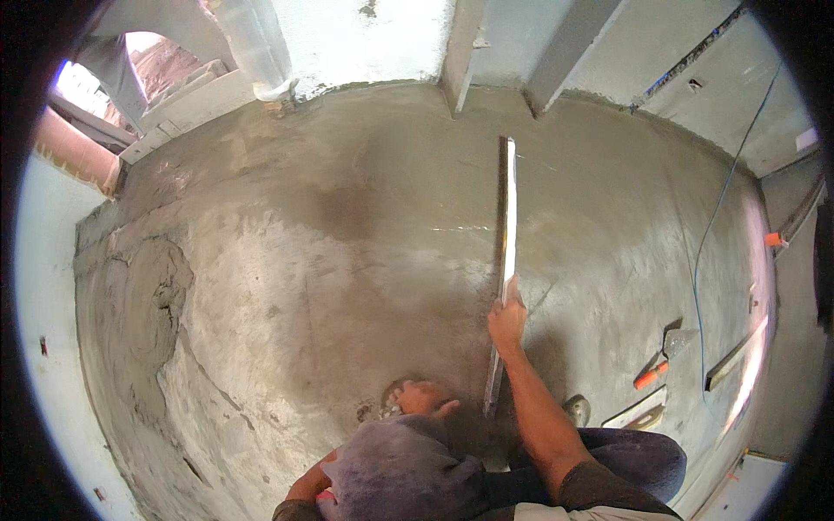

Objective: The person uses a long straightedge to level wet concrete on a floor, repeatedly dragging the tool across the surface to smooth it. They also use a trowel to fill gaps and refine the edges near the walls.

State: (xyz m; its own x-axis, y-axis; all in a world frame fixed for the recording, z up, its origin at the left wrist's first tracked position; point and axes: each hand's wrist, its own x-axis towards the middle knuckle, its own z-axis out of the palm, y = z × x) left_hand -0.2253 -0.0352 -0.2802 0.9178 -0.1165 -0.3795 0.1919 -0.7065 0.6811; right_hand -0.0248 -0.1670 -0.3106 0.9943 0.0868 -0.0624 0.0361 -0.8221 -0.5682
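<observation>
My right hand (506,318) is closed around a long, pale metal straightedge (510,208). The bar runs away from me over the smooth grey cement floor (599,226), its lower end close to my knee. Low down at the floor, just in front of my left knee, is my left hand (424,398). Its thumb stands apart from the fingers, and the fingertips are at a small patch of wet mortar (365,410). Nothing shows in that hand. My knee hides part of the left forearm.
At right lie a trowel with an orange handle (665,352), a float (638,412) and a short bar (737,356). A blue cord (723,200) crosses there. Rough mortar (156,304) is heaped at left. Posts (465,56) line the far wall; a person's trouser leg (117,78) shows in the doorway.
</observation>
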